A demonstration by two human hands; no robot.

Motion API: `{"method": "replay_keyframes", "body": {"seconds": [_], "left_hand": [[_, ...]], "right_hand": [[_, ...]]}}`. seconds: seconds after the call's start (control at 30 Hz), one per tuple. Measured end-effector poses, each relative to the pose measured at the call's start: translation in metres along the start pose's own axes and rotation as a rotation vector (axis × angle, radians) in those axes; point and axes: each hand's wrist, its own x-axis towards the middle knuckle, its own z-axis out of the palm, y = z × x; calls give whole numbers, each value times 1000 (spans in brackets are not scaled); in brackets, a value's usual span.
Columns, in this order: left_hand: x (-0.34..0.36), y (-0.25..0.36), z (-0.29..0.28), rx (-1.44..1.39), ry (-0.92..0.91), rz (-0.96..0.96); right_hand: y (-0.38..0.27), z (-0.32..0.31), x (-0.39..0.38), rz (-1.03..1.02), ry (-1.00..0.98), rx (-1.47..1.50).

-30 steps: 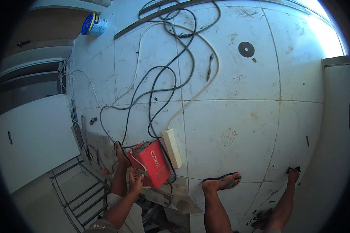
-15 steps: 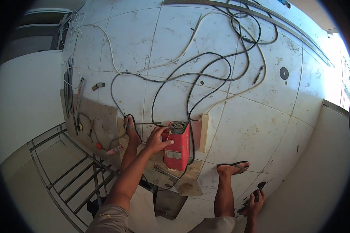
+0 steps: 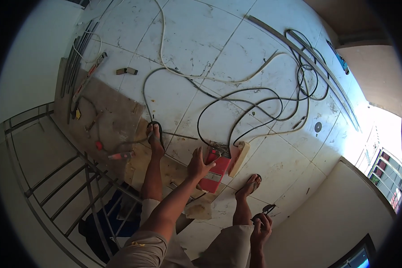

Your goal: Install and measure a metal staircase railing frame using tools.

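Note:
A red box-shaped machine [image 3: 215, 173], apparently a welding machine, stands on the floor between my feet, a vent grille and cable ends at its far end. My left hand [image 3: 199, 167] hovers at its left side with fingers spread and thumb over the casing; whether it touches is unclear. Low on the right, my right hand [image 3: 261, 228] is closed around dark glasses [image 3: 268, 208], one lens or loop sticking out past the fingers. A pale power strip [image 3: 240, 160] lies against the machine's right side.
Black cable [image 3: 243, 100] and white cord [image 3: 163, 44] loop across the tiles. Metal bars [image 3: 299, 51] lie far right, more bars [image 3: 73, 67] far left. A metal railing frame [image 3: 62, 196] stands at near left. A cutting disc [image 3: 318, 127] and a hammer [image 3: 93, 121] lie on the floor.
My view has turned and shifted, so the floor appears rotated. My left hand's fingers have lifted from the machine's top edge and straightened. My right hand, still holding the glasses, has come closer to my leg.

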Motion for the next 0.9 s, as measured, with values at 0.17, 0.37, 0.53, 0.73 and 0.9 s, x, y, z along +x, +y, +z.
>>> {"method": "replay_keyframes", "body": {"seconds": [0.17, 0.37, 0.53, 0.73, 0.9], "left_hand": [[-85, -21, -50, -593, -431, -452], [-111, -47, -192, -865, -439, -2], [-126, -89, -379, -675, -434, 330], [-181, -135, -524, -854, -421, 347], [-238, -168, -600, -1260, -323, 166]], "right_hand": [[-112, 48, 6, -313, -326, -224], [-219, 129, -53, -199, -657, -492], [-360, 210, -123, -251, -950, -567], [-511, 275, -242, -367, -1130, -662], [-585, 309, -262, -436, -1237, -769]]}}
